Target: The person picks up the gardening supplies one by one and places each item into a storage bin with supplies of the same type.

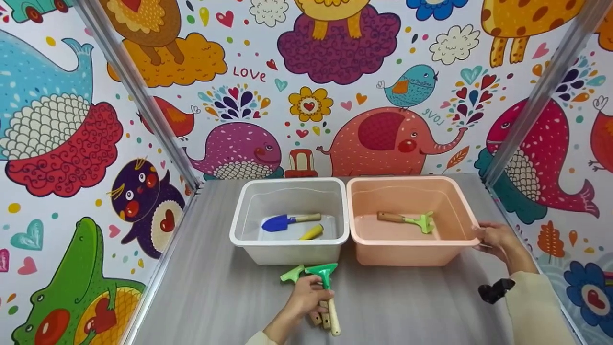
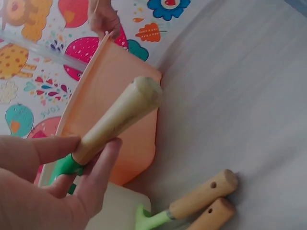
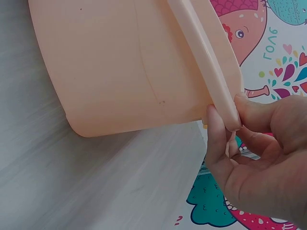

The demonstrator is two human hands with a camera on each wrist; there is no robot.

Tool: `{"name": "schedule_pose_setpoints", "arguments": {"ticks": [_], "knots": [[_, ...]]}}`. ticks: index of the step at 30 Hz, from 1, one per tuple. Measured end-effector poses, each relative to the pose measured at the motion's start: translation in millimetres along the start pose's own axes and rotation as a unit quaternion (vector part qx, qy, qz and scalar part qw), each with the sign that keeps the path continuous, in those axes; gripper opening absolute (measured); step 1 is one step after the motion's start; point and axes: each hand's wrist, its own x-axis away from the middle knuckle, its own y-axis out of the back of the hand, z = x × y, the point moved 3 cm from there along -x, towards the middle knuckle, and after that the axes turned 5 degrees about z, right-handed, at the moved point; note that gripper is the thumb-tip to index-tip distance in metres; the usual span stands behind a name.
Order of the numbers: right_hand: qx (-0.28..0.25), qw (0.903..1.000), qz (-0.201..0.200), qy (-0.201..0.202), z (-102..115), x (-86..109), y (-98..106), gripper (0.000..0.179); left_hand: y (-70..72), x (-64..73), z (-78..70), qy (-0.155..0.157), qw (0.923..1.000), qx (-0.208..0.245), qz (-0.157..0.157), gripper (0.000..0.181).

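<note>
While the left hand (image 1: pixel 306 297) pinches a green-headed tool (image 1: pixel 332 311) between thumb and fingertips, the right hand (image 1: pixel 495 240) grips the rim of the peach bin (image 1: pixel 400 254) at its right front corner.

Left hand: fingers bent and nearly closed on the tool, contact where the pale wooden handle meets the green head. Handle butt points back toward the person; head points toward the bins. Left wrist view shows the handle standing out past the fingertips, tilted, butt end free.

Beneath and just beside the left hand: light-green-headed tool (image 1: pixel 291 273) and a second wooden handle (image 1: pixel 326 320) next to it, both handles with a hole near the end. Left wrist view shows these two handles side by side over the grey table (image 1: pixel 392 306), apart from the fingers. Head of the second one: hidden in the head view.

Held tool relative to bins: in front of the white bin (image 1: pixel 292 251), near its right front corner; well apart from the right hand. Whether the green head touches the bin wall, cannot tell.

Right hand: thumb on one side of the rim, fingers on the other, closed on the plastic edge.

Bin contents: white bin, blue trowel (image 1: pixel 278 223) and a yellow piece (image 1: pixel 312 232) in front of it; peach bin, light-green rake (image 1: pixel 423 222) with brown wooden handle pointing left. Bins stand side by side.
</note>
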Motion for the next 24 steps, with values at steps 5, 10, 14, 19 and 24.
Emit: {"name": "schedule_pose_setpoints", "arguments": {"ticks": [5,10,14,19,24], "knots": [[-0.001,1.0000,0.001,-0.006,-2,1.5,2,0.074,-8.3,-3.7,-16.5,-0.020,0.9984,-0.051,0.009,0.023],[0.004,0.9999,0.003,-0.010,-1,2.2,4,0.074,-13.1,-5.9,-34.1,-0.023,0.9975,-0.066,0.002,0.030],[0.003,1.0000,0.005,-0.006,1,2.1,2,0.075,-17.6,-8.4,-46.8,-0.036,0.9975,-0.059,0.009,0.034],[0.010,0.9999,0.002,0.003,2,1.6,-1,0.074,-23.6,-12.4,-59.8,-0.056,0.9968,-0.054,0.020,0.036],[0.010,0.9999,-0.009,-0.006,-1,1.6,-1,0.074,-33.5,-16.4,-71.5,-0.072,0.9947,-0.070,0.025,0.036]]}}
